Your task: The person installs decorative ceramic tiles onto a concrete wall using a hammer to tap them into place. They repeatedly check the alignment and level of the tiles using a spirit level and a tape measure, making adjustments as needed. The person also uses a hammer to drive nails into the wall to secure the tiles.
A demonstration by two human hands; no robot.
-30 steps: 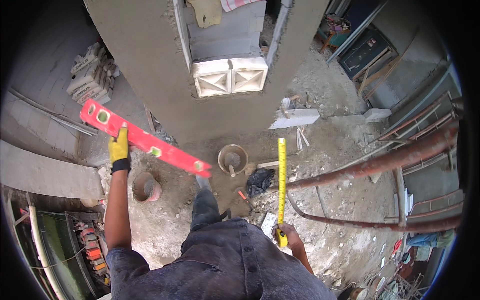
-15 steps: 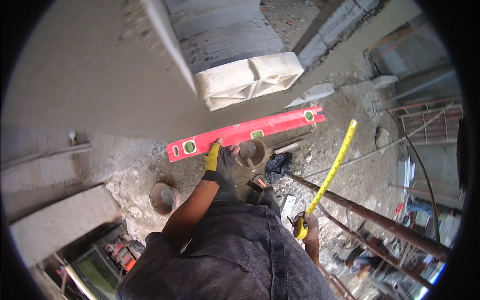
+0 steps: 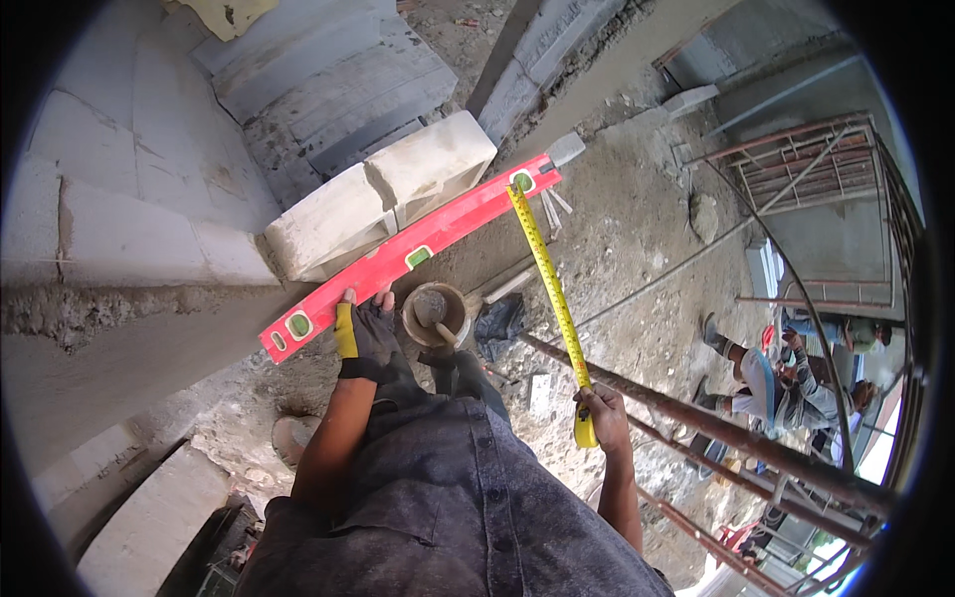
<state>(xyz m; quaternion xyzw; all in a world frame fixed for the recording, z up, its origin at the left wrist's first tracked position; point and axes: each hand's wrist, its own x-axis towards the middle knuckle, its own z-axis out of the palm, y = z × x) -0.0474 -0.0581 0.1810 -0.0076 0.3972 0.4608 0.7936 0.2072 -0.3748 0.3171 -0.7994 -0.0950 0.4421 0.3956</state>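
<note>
My left hand (image 3: 364, 333), in a black and yellow glove, grips a long red spirit level (image 3: 428, 249) near its left end and holds it against the lower edge of two pale concrete blocks (image 3: 383, 194) on the wall. A yellow tape measure (image 3: 585, 430) sits in my bare right hand (image 3: 601, 410). Its extended blade (image 3: 545, 269) runs up to the right end of the level.
A round bucket (image 3: 435, 311) with a tool in it stands on the rubble-strewn ground below. Rusty pipes (image 3: 716, 433) cross at the right. Another person (image 3: 786, 378) crouches at the far right near a metal grille (image 3: 806, 164). Grey block walls (image 3: 129, 179) fill the left.
The view has swung, so the wall now fills the left. The level has risen against the blocks' lower edge, and the tape blade now reaches its right end.
</note>
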